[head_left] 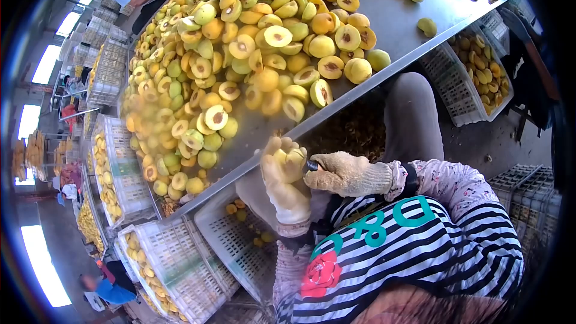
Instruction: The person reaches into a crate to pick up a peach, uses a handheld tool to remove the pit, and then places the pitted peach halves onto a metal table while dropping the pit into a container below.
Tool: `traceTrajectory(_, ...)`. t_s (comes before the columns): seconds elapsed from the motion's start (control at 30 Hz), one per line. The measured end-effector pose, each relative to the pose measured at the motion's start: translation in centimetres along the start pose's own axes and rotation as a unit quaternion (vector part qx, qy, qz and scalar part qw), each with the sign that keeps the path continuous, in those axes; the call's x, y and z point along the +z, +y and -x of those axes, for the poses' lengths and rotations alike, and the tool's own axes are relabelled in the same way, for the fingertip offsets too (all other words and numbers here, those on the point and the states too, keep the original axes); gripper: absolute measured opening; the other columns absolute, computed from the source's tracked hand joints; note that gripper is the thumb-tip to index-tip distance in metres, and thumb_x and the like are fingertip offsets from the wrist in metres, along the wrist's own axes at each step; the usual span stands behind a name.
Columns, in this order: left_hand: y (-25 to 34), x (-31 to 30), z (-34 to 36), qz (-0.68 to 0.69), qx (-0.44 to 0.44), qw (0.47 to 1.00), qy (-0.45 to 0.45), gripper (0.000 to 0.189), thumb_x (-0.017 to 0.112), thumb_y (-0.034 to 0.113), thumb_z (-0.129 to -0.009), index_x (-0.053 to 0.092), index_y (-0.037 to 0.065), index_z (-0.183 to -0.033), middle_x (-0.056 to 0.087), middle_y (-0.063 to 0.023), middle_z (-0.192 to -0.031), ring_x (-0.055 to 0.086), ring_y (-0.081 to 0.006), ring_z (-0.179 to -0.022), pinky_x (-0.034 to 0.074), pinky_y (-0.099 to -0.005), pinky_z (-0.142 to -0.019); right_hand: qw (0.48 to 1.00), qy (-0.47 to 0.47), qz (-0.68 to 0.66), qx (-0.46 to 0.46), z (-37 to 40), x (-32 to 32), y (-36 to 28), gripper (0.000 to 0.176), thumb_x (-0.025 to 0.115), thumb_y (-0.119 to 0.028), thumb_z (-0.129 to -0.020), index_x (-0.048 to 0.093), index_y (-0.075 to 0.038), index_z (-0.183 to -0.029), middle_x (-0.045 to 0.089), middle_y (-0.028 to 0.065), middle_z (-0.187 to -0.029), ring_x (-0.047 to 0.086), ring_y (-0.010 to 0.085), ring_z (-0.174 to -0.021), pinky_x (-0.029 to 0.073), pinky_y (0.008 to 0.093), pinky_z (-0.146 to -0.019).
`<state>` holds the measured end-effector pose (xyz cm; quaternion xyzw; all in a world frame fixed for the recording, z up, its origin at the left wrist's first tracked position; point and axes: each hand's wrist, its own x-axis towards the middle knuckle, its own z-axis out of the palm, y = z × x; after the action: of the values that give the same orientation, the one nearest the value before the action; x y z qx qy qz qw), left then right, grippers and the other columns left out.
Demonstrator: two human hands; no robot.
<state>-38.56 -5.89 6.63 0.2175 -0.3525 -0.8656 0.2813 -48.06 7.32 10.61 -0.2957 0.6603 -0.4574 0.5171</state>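
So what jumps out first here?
A huge pile of halved yellow peaches covers the metal table across the top. Below its edge, the gloved left hand grips a peach while the right hand holds a dark tool against it. White crates sit underneath.

Peach halves piled all over the table
Gloved left hand grips a peach, right hand holds a dark tool on it.

The only readable writing is large teal lettering on the near striped shirt, right of a red rose, reading roughly "D&", with one further curved letter partly lost in a fold.
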Motion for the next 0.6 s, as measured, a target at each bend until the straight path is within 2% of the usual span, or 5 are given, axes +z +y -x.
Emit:
traceTrajectory(0.13,0.1,-0.1,0.1,0.018,0.02,1.0,0.001,0.033,0.047,0.03,-0.105,0.061,0.005,-0.122,0.062,-0.0104,-0.111,0.06,-0.0261,-0.105,0.053,-0.0449,-0.098,0.998,0.024,0.009,-0.05,-1.2,1.8,1.7,0.049,0.058,-0.044,-0.098,0.061,-0.001,-0.122,0.07,0.0187,-0.104,0.067,0.0318,-0.098,0.051,0.0387,-0.088)
traceTrajectory(0.27,0.2,-0.4,-0.4,0.032,0.042,0.999,-0.008,0.033,0.049,0.032,-0.105,0.062,0.006,-0.119,0.062,-0.0095,-0.107,0.06,-0.0248,-0.1,0.053,-0.0441,-0.092,0.995,0.025,-0.075,-0.064,-2.3,3.5,3.3,0.048,0.06,-0.044,-0.097,0.061,-0.003,-0.122,0.07,0.0186,-0.104,0.067,0.0317,-0.099,0.051,0.0389,-0.089)
traceTrajectory(0.43,0.8,1.2,-0.7,0.051,0.051,0.997,-0.001,0.035,0.051,0.037,-0.104,0.064,0.008,-0.117,0.063,-0.0054,-0.094,0.06,-0.0225,-0.091,0.052,-0.0421,-0.082,0.994,0.094,-0.021,-0.051,-1.9,4.1,2.0,0.048,0.061,-0.046,-0.095,0.061,-0.006,-0.121,0.07,0.0188,-0.101,0.068,0.0351,-0.099,0.051,0.0416,-0.088)
traceTrajectory(0.47,0.8,1.7,-0.8,0.04,0.056,0.997,0.017,0.036,0.052,0.039,-0.103,0.064,0.009,-0.117,0.064,-0.0031,-0.09,0.06,-0.0221,-0.09,0.052,-0.0418,-0.082,0.993,0.105,-0.007,-0.054,-1.8,3.9,1.7,0.047,0.061,-0.045,-0.095,0.061,-0.006,-0.12,0.07,0.019,-0.1,0.068,0.0356,-0.099,0.051,0.0419,-0.087)
traceTrajectory(0.6,0.1,1.7,-1.6,0.108,0.049,0.993,-0.01,0.034,0.052,0.038,-0.103,0.063,0.011,-0.122,0.064,-0.002,-0.092,0.06,-0.0219,-0.091,0.051,-0.0405,-0.085,0.991,0.098,-0.023,-0.091,-1.3,2.6,1.0,0.045,0.061,-0.042,-0.095,0.06,-0.005,-0.12,0.07,0.0202,-0.099,0.068,0.0368,-0.097,0.052,0.0421,-0.086)
